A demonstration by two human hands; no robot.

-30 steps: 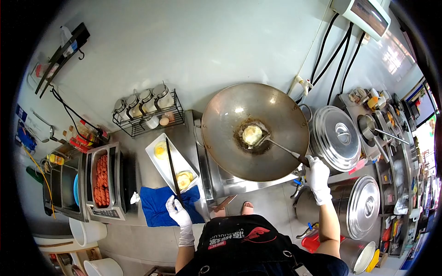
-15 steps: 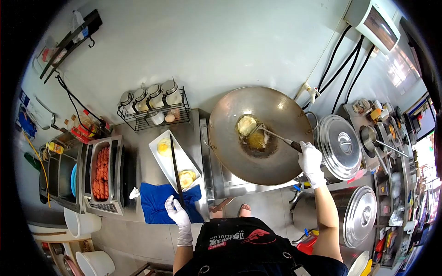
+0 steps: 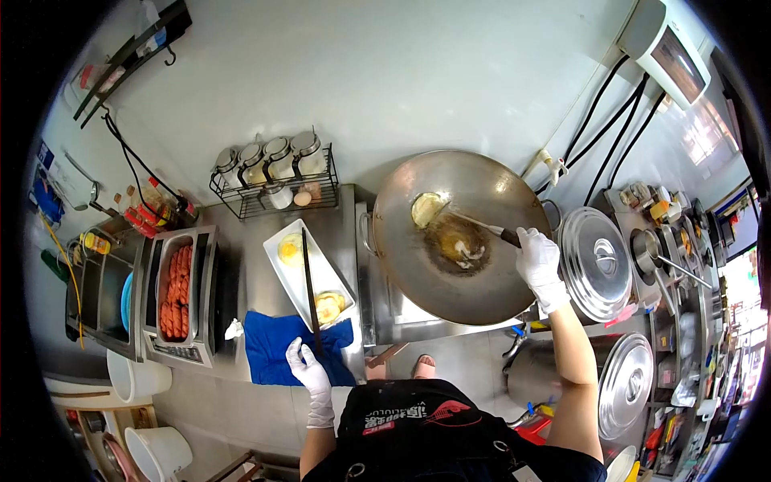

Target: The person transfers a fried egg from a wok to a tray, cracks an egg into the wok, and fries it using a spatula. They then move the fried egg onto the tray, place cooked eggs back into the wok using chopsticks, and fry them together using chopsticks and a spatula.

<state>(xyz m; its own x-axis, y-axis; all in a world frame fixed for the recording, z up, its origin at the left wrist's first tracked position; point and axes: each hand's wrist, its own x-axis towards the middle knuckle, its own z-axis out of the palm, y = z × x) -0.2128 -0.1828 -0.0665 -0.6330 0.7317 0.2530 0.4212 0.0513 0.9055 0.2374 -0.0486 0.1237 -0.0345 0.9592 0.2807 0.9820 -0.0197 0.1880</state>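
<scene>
Spatula [image 3: 490, 228] clamped in nearer right-hand fingers [image 3: 528, 244], long axis aimed forward-left at egg [image 3: 426, 210]; hold of left-hand fingers [image 3: 298, 353] unclear.

A commercial-type kitchen is indicated. A large wok [image 3: 409, 277] is set over a steel cooking station [image 3: 385, 325]. To the left of the wok, a steel counter [image 3: 255, 277] is fitted, with seasoning jars [image 3: 306, 157] racked behind and a steel unit [image 3: 177, 353] filled with reddish food. To the right of the wok, lidded pots [image 3: 598, 253] and crowded shelves [image 3: 668, 333] are arranged.
</scene>
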